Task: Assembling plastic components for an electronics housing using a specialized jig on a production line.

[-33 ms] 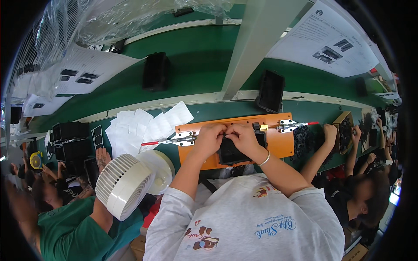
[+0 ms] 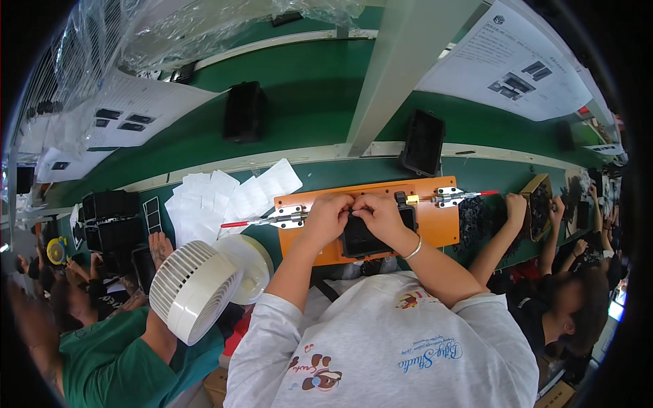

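Pressing both hands on a black part (atop orange fixture)

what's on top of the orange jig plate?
On the orange jig plate: a black tray part, two toggle clamps, both hands pressing its top edge. That edge is covered.

Single head fisheye view, looking steeply down from above own shoulders at green workbench, close range.
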`<state>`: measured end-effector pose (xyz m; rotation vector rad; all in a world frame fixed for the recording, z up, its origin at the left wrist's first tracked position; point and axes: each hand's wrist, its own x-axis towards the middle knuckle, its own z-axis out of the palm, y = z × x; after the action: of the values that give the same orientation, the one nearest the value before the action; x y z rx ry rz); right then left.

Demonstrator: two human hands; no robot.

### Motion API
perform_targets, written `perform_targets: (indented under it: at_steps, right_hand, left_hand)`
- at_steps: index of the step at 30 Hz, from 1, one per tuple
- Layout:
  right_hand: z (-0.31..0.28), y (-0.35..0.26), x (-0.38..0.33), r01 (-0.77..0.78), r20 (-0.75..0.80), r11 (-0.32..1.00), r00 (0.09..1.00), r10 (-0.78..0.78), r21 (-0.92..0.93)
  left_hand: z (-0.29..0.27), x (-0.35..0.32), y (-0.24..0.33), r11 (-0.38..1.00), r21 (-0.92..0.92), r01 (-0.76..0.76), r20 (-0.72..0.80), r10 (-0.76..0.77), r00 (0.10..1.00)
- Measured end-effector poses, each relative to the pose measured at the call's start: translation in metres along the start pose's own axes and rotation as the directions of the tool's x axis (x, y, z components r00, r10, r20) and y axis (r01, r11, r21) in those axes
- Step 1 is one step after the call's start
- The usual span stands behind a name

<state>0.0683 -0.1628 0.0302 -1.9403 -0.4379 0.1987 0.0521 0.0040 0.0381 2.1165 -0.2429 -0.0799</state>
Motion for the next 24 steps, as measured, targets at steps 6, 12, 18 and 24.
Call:
perform_targets:
  at_steps: [6, 12, 18, 24]
  right_hand:
    - [0.002, 0.006, 0.008, -0.222, 0.066, 0.965, 0.974, 0.215, 0.139]
    - [-0.004, 0.010, 0.014, -0.294, 0.132, 0.881, 0.956, 0.264, 0.370]
    - [-0.009, 0.010, 0.023, -0.335, 0.226, 0.865, 0.937, 0.265, 0.374]
    - [-0.003, 0.003, 0.013, -0.194, 0.055, 0.980, 0.979, 0.196, -0.032]
  left_hand:
    - [-0.006, 0.001, -0.003, 0.995, -0.095, -0.003, 0.037, 0.006, 0.999]
    - [-0.005, 0.006, -0.006, 0.966, -0.253, 0.062, 0.072, -0.045, 0.996]
    - [0.004, 0.007, -0.013, 0.997, -0.077, -0.015, -0.094, 0.008, 0.996]
    - [0.011, -0.010, -0.023, 0.994, 0.107, 0.012, -0.229, 0.013, 0.973]
